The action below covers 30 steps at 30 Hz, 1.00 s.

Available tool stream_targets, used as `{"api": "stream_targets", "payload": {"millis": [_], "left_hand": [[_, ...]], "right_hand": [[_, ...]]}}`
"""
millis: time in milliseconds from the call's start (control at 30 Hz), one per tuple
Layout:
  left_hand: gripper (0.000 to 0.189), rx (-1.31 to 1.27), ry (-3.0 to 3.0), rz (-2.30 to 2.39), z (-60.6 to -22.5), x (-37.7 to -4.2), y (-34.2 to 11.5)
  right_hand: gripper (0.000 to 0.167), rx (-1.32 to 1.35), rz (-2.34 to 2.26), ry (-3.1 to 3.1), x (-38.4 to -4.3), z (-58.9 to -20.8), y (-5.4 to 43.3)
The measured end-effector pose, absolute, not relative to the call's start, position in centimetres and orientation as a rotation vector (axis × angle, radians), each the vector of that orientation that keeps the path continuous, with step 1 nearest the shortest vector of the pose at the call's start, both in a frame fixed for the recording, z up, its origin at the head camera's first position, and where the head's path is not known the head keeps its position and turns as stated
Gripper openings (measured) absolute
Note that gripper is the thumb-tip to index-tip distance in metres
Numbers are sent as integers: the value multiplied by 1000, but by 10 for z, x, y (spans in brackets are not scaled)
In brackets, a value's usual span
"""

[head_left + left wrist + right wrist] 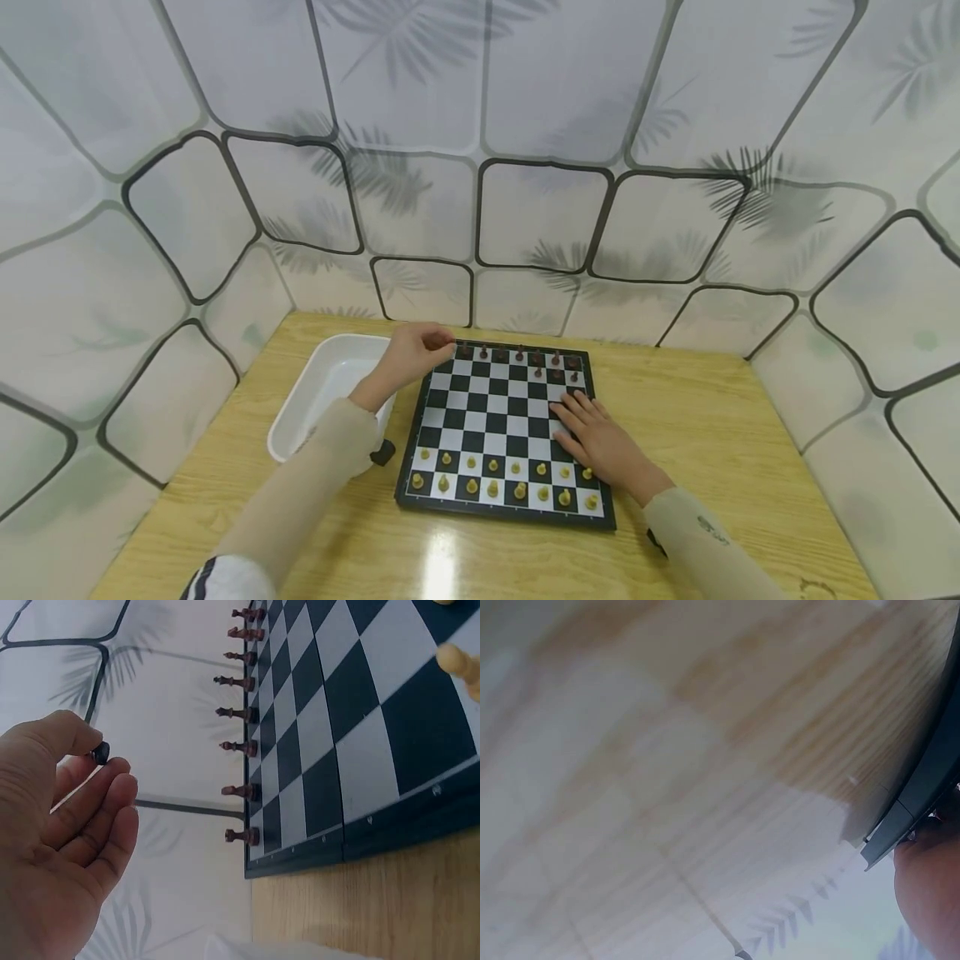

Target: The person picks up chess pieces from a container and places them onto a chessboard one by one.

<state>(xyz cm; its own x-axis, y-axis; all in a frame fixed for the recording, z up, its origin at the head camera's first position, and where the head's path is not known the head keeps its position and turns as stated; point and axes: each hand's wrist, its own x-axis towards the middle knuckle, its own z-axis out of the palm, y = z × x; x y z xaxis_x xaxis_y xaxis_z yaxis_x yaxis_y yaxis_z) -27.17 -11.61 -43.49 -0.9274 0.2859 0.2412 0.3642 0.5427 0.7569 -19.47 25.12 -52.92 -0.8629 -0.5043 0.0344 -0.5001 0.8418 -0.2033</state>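
Observation:
My left hand (415,357) is over the far left corner of the chessboard (495,433). Between its thumb and fingers it pinches a small chess piece (100,753); only the dark end shows, the rest being hidden by the fingers. Dark red-brown chess pieces (238,714) stand along the board's far row, with a few more in front of them at the right. My right hand (600,442) rests on the board's right side, fingers spread and fairly straight. Yellow chess pieces (492,489) fill the two rows at the near edge, one close beside the right wrist.
A white plastic tray (292,421) stands on the wooden table (690,417) to the left of the board, partly behind the left forearm. Patterned fabric walls (540,217) enclose the table at the back and on both sides.

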Motion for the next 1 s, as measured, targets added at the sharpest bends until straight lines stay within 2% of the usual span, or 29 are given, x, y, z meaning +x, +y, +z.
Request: {"api": "stream_targets", "payload": {"millis": [133, 733, 1000], "left_hand": [[23, -621, -2698, -1288, -434, -277, -104], [18, -664, -2869, -1248, -434, -293, -51], [21, -711, -2896, -1267, -447, -298, -34]], "right_hand": [[61, -813, -325, 2993, -195, -529, 251], [60, -828, -341, 3011, -194, -530, 252], [60, -822, -341, 3012, -194, -531, 252]]}}
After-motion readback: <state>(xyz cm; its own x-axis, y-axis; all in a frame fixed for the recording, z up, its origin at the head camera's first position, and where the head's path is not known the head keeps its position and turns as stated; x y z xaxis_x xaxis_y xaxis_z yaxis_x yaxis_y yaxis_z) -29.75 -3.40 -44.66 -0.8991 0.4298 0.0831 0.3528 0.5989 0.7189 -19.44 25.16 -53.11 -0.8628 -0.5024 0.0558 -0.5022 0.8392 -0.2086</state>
